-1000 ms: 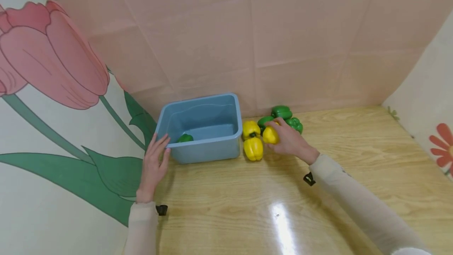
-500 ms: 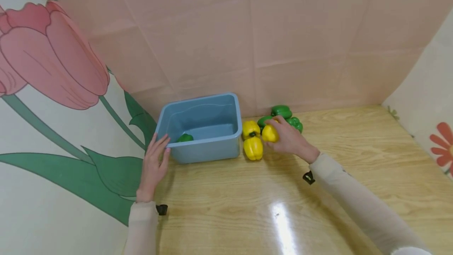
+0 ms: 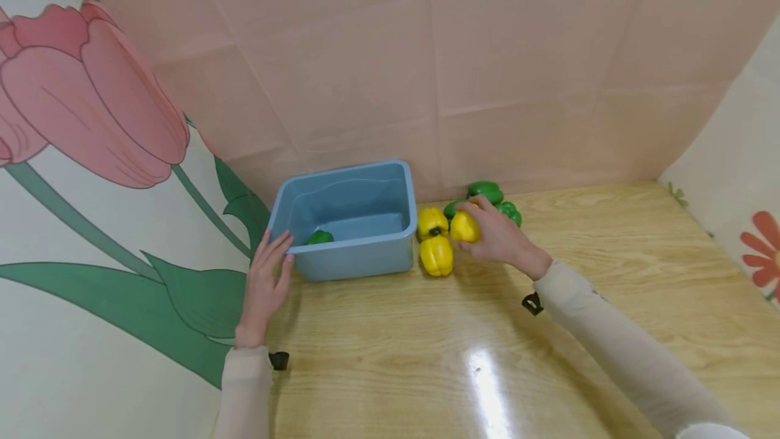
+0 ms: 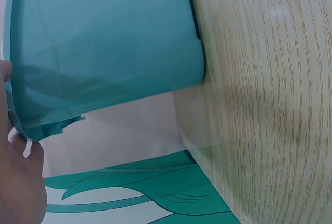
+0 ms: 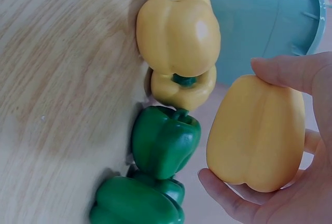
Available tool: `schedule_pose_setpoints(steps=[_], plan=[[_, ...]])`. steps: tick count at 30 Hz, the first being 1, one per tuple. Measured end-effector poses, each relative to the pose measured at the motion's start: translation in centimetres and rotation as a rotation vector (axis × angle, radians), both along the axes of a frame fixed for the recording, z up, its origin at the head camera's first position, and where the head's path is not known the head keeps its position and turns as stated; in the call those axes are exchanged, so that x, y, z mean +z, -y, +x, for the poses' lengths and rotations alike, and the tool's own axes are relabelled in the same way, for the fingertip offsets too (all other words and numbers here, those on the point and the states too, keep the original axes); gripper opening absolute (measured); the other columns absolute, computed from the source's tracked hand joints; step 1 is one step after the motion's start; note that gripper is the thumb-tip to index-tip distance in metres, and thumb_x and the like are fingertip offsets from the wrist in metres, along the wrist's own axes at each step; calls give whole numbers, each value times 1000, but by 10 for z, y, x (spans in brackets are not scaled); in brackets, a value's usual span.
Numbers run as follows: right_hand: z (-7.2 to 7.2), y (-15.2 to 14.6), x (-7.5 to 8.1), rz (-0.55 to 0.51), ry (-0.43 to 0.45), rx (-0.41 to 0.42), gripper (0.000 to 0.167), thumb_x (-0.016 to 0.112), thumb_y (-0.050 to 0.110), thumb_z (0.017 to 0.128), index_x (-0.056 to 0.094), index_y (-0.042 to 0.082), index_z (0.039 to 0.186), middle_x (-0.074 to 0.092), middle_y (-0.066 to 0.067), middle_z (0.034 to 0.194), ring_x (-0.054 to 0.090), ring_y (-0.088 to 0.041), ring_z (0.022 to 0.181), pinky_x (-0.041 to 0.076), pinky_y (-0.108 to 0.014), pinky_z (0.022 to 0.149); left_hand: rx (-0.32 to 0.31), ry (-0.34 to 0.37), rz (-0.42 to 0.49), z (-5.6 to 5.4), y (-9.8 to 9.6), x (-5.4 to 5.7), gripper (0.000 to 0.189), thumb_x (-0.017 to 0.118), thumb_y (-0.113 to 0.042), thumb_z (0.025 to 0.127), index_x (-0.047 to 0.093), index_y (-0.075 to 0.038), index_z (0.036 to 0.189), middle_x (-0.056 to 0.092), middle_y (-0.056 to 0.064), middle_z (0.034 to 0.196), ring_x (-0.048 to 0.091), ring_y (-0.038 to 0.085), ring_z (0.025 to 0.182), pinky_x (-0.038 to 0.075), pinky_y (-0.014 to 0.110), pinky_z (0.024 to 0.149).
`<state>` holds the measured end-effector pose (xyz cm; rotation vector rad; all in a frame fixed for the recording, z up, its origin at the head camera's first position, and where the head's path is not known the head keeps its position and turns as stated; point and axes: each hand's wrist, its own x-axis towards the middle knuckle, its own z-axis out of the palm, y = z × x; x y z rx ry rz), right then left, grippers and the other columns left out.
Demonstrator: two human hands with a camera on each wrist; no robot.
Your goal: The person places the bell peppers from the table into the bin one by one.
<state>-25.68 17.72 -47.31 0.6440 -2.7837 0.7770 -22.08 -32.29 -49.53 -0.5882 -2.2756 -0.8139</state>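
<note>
My right hand (image 3: 496,232) holds a yellow bell pepper (image 5: 257,136) between thumb and fingers; in the right wrist view it is apart from the other peppers. Two more yellow bell peppers, one in front (image 3: 436,256) and one behind (image 3: 431,221), lie against the blue bin's right side. Several green bell peppers (image 3: 485,192) sit behind the right hand, partly covered by it. My left hand (image 3: 265,286) rests on the front left corner of the blue bin (image 3: 359,259), its fingers fairly straight over the rim. Inside the bin lies a green bell pepper (image 3: 319,238).
The wooden table (image 3: 390,344) reaches toward me and to the right. A pink cloth-like backdrop (image 3: 518,87) stands behind the bin and peppers. On the left is a wall with a painted tulip (image 3: 91,87); the right wall (image 3: 743,154) bears a red flower.
The right hand has shifted very slightly with the yellow bell pepper, a little up and away from the green ones. Left hand and bin stay in place.
</note>
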Motion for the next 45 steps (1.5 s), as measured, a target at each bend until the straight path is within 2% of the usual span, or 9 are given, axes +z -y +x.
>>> schedule_pose_setpoints(steps=[8,18,25,32,45], plan=[[0,1,7,-16,-1,14,77,90,22,85,55,5,151,48,-24,147,65,-38,107,62,-59,86,-1,-9,-4,0,0,0,39,66,-2,103,68,-2,142,63,17,151,38,52,154,30,66,128],[0,2,13,-13,3,2,77,89,25,86,54,10,152,46,-25,151,64,-41,114,62,-64,89,-3,-15,4,0,-1,0,40,66,-2,103,68,-5,143,64,17,151,38,52,154,31,67,127],[-1,3,18,-17,4,-5,77,88,25,86,54,11,153,46,-24,152,64,-41,113,62,-62,87,0,-7,4,1,0,0,38,66,-2,103,67,-1,142,63,16,151,38,52,154,30,65,129],[-1,4,24,-17,2,-4,79,88,25,87,52,8,155,45,-25,155,64,-42,119,63,-62,89,11,22,-5,0,1,0,39,64,-5,106,66,-4,145,61,14,154,36,47,157,28,62,131],[-1,6,30,-44,-20,-2,79,90,27,84,54,10,153,49,-20,150,61,-37,120,63,-58,88,3,-8,-5,0,0,0,39,64,-3,105,66,-4,144,62,14,153,38,49,155,29,63,130]])
